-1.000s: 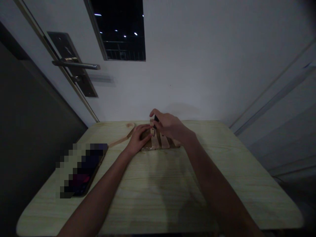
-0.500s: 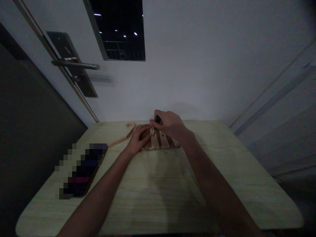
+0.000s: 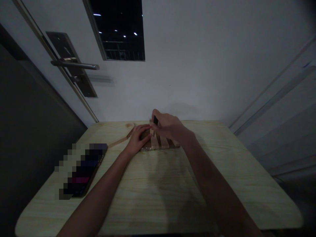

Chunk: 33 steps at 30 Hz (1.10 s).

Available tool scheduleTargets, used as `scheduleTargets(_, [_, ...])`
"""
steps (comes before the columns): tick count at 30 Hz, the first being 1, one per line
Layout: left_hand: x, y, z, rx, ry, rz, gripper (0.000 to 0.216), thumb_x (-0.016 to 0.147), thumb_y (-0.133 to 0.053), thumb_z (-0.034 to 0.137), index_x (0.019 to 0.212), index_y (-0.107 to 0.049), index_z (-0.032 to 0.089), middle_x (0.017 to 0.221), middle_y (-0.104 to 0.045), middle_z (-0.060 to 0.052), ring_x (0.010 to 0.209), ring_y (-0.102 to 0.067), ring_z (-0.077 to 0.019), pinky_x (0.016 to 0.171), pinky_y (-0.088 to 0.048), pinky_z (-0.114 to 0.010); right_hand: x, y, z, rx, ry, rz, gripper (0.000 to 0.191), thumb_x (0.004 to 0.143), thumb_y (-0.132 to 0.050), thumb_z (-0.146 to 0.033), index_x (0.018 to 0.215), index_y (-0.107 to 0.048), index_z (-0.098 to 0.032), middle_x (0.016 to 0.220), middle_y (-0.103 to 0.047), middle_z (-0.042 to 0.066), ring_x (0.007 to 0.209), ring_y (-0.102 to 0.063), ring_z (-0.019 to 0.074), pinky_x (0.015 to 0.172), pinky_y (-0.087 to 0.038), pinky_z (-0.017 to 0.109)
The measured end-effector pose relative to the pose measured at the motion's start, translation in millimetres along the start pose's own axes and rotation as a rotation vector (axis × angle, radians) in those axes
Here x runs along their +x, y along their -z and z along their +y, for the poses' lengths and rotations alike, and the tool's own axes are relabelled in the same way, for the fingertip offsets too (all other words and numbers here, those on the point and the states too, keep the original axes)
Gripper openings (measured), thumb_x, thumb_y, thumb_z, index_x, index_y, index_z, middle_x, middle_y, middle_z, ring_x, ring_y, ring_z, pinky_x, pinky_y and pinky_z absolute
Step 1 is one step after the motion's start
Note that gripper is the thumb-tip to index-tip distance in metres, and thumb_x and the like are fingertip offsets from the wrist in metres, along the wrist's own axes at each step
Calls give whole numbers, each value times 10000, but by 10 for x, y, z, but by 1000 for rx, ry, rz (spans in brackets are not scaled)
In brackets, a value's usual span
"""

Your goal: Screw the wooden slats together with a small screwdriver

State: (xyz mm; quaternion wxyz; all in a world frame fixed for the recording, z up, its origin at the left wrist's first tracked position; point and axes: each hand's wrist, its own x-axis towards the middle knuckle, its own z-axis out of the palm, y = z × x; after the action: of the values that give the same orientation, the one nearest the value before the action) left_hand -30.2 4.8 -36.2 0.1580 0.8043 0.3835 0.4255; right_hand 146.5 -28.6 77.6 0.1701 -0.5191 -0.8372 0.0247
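My right hand (image 3: 169, 126) is closed round the black handle of a small tool (image 3: 155, 120). Its thin shaft points down at a pale tan strip (image 3: 154, 143); the dim light hides the exact kind of tool. Several such strips lie side by side across a brown, shiny-edged slab (image 3: 146, 145) on the table. My left hand (image 3: 136, 140) rests flat on the slab's left part, fingers stretched out and spread, the tips touching the strip near the tool. Under and behind that hand runs a long tan band (image 3: 118, 142) with a curled far end.
A dark phone (image 3: 90, 171), partly pixelated, lies on the left of the pale wood-grain table (image 3: 138, 197). Behind the table stands a white door (image 3: 192, 65) with a metal lever handle (image 3: 79, 65) and a dark window (image 3: 120, 29).
My right hand has shifted slightly left, and the black handle has moved a little left and down with it. My left hand stays in place.
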Motion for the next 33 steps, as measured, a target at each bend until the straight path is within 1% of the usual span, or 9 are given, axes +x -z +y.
scheduleTargets(3, [-1, -1, -7, 6, -16, 6, 317, 840, -563, 364, 1125, -602, 232, 1188, -609, -72, 1121, -521, -245, 1003, -379, -466, 20, -11, 21, -4, 5, 3, 277, 864, -416, -324, 1091, -496, -188, 869, -652, 71, 696, -530, 150, 572, -276, 266])
scheduleTargets(8, [-5, -9, -16, 15, -5, 6, 318, 845, -557, 376, 1129, -597, 238, 1182, -611, -65, 1118, -524, -242, 1000, -383, -461, 71, -43, 76, -22, -37, 20, 325, 859, -437, -459, 1038, -538, -207, 856, -653, 63, 711, -537, 164, 563, -261, 266])
scheduleTargets(15, [-5, -9, -13, 12, -23, 12, 312, 846, -555, 365, 1121, -597, 225, 1184, -604, -69, 1125, -514, -239, 998, -389, -453, 72, -42, 18, -91, -83, -7, 405, 902, -324, -551, 1015, -539, -227, 866, -658, 53, 721, -566, 165, 556, -259, 261])
scheduleTargets(19, [-8, -11, -22, 14, -29, 14, 312, 847, -556, 353, 1133, -595, 234, 1184, -605, -63, 1118, -522, -232, 1003, -389, -446, 43, 5, -43, -109, -104, -5, 379, 948, -224, -461, 1079, -492, -227, 845, -661, 48, 677, -561, 161, 547, -251, 266])
scheduleTargets(21, [-11, -13, -26, 13, -29, 20, 314, 843, -563, 348, 1134, -596, 233, 1185, -604, -63, 1119, -522, -232, 1004, -390, -445, 34, 24, -54, -91, -102, -14, 341, 953, -223, -409, 1099, -471, -227, 852, -661, 45, 665, -552, 153, 552, -256, 264])
scheduleTargets(25, [-14, -11, -24, 5, -23, 18, 311, 841, -570, 338, 1134, -599, 236, 1192, -600, -65, 1128, -518, -232, 1010, -385, -443, 39, 21, -29, -24, -70, -19, 305, 951, -252, -384, 1078, -479, -225, 857, -651, 39, 668, -531, 140, 569, -271, 258])
scheduleTargets(28, [-10, -12, -23, -8, -24, 15, 310, 840, -575, 333, 1132, -601, 230, 1191, -601, -71, 1132, -518, -233, 1014, -379, -443, 68, -23, 9, 69, -2, 18, 277, 950, -278, -351, 1028, -505, -212, 848, -638, 34, 692, -517, 132, 600, -295, 250])
scheduleTargets(31, [-6, -16, -28, -9, -26, 16, 314, 842, -572, 345, 1134, -599, 232, 1184, -607, -72, 1128, -522, -234, 1010, -379, -444, 109, -72, 35, 189, 118, 74, 264, 953, -289, -290, 959, -530, -182, 849, -625, 39, 741, -512, 124, 658, -323, 241])
scheduleTargets(33, [-4, -18, -28, -9, -22, 22, 313, 843, -570, 351, 1131, -600, 230, 1182, -609, -74, 1123, -525, -235, 1005, -383, -444, 132, -88, 41, 248, 174, 76, 259, 947, -304, -255, 903, -544, -168, 848, -617, 42, 763, -509, 119, 691, -331, 237])
